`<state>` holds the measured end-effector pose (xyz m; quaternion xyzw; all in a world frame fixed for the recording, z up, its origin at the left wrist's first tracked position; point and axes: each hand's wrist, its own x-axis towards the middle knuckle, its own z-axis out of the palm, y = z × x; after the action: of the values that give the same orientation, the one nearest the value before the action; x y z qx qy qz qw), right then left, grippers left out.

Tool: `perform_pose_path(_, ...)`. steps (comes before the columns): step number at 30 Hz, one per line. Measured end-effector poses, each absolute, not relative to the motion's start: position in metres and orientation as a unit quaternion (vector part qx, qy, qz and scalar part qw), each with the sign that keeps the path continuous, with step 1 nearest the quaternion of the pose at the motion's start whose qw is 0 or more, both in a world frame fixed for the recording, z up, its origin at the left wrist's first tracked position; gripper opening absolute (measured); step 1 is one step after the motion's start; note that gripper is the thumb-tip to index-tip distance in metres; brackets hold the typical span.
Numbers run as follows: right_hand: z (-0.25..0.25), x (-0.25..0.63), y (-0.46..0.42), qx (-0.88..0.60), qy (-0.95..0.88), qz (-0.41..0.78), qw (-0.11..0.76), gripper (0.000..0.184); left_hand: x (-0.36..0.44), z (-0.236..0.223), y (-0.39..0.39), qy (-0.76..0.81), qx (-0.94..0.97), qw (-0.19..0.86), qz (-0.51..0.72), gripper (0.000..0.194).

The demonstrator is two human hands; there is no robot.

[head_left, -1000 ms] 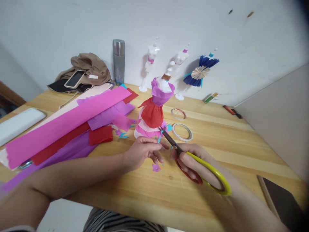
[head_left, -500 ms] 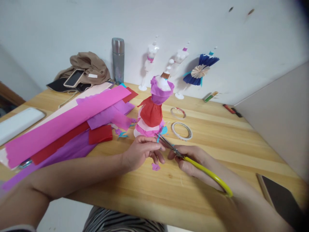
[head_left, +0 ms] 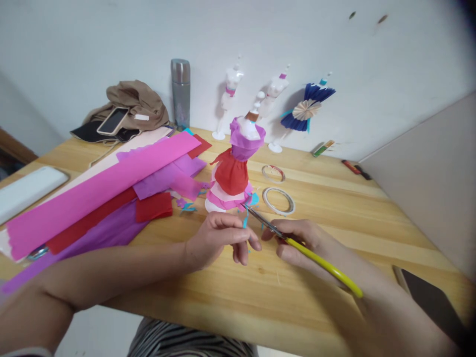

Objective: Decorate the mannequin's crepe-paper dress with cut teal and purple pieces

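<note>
My left hand (head_left: 226, 237) pinches a thin strip of blue paper (head_left: 246, 218) between thumb and index finger; the other fingers hang loosely. My right hand (head_left: 301, 243) grips scissors (head_left: 320, 263) with yellow handles, the blades pointing up and left, close together at the blue strip. Just beyond the tips stands a small white mannequin (head_left: 251, 130) dressed in a purple top (head_left: 243, 148), a red overskirt (head_left: 232, 177) and pink paper layers (head_left: 226, 199). A blue paper scrap (head_left: 254, 199) lies at its base.
Two tape rolls, a larger one (head_left: 265, 202) and a smaller one (head_left: 265, 167), lie right of the mannequin. Coloured paper sheets (head_left: 100, 191) cover the left side. Behind stand a thermos (head_left: 181, 94) and further mannequins (head_left: 234, 79). A dark phone-like object (head_left: 427, 302) lies at right.
The scissor blades have closed more and shifted slightly right. My left hand has dropped slightly, with more of the blue strip showing. The small purple flower below my left fingers is no longer visible.
</note>
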<state>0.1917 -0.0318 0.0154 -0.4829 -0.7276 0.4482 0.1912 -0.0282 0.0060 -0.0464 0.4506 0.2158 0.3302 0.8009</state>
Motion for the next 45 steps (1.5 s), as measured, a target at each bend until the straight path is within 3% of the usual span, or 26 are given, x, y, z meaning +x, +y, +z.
perform_pose_path(9, 0.005, 0.198, -0.029, -0.467, -0.709, 0.485, 0.208, 0.068, -0.029, -0.037, 0.007, 0.195, 0.428, 0.809, 0.353, 0.021)
perform_pose_path(33, 0.001, 0.199, -0.018, -0.39, -0.72, 0.532, 0.217, 0.056, -0.026, -0.045, 0.006, 0.223, 0.428, 0.804, 0.348, 0.019)
perform_pose_path(45, 0.015, 0.187, -0.016, -0.423, -0.706, 0.525, 0.216, 0.066, -0.027, -0.046, 0.008, 0.233, 0.426, 0.81, 0.328, 0.019)
